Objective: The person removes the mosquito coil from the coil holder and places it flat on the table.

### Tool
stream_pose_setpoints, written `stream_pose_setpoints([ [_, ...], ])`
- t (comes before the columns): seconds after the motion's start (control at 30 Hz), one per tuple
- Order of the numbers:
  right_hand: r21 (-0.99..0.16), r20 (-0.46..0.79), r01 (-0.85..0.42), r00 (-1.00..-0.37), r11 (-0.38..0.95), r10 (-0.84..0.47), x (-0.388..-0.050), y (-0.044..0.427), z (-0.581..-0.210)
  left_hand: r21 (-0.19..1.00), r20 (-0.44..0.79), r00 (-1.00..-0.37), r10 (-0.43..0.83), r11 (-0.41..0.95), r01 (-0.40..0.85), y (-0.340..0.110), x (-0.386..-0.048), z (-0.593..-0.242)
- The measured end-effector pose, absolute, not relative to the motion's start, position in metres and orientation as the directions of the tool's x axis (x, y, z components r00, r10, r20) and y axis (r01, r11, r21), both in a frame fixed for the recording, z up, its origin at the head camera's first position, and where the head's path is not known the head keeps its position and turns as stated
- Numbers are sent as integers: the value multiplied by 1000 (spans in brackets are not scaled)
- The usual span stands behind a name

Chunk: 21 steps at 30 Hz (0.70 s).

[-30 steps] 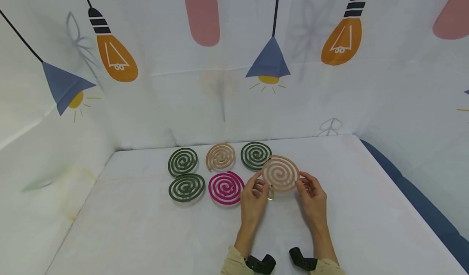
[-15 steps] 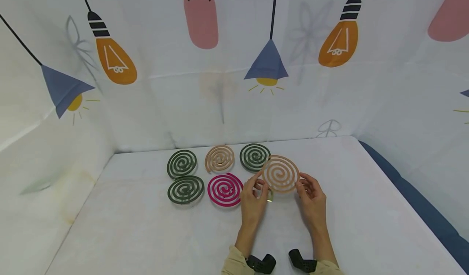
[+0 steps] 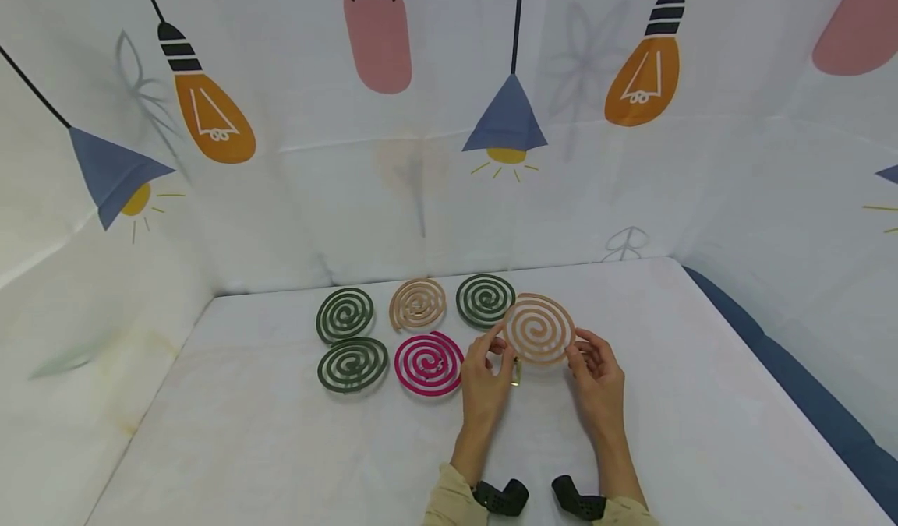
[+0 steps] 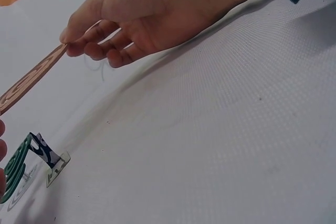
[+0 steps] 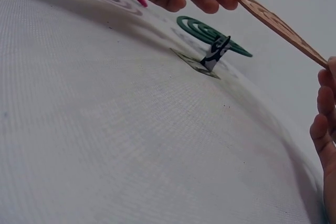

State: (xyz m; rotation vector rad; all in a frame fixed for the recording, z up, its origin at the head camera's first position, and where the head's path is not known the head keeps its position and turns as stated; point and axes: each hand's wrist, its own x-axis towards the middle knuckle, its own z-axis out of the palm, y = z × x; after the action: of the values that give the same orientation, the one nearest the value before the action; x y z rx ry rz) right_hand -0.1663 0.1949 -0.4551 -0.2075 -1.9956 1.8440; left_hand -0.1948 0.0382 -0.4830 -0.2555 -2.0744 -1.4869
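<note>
Left grip point(image 3: 484, 378), right grip point(image 3: 599, 376) on tan spiral point(image 3: 539, 329), opposite edges

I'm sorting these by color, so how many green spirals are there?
3: the back-left green spiral, the front-left green spiral right in front of it, and the back-right green spiral, just left of the held tan spiral. I see no sign of hidden ones.

Tan mosquito coil point(image 3: 539, 330), flat and round, wound in a spiral. Pinched along the left side by the left hand point(image 3: 486, 378) and at the right edge by the right hand point(image 3: 599, 376). Raised off the white table point(image 3: 281, 448), right of centre.
</note>
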Motion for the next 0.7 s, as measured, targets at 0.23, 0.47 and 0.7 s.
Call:
stream_pose_setpoints([
  [0.23, -978, 209, -189, -894, 88, 397, -166, 196, -455, 793, 564, -812, -151, 374, 481, 40, -197, -482],
  [0.47, -977, 210, -203, -883, 60, 419, -169, 200, -462, 803, 537, -834, -129, 383, 457, 44, -202, -482],
  [0.7, -979, 201, -193, -871, 64, 449, -177, 206, -480, 783, 563, -818, -115, 392, 484, 46, -205, -484],
])
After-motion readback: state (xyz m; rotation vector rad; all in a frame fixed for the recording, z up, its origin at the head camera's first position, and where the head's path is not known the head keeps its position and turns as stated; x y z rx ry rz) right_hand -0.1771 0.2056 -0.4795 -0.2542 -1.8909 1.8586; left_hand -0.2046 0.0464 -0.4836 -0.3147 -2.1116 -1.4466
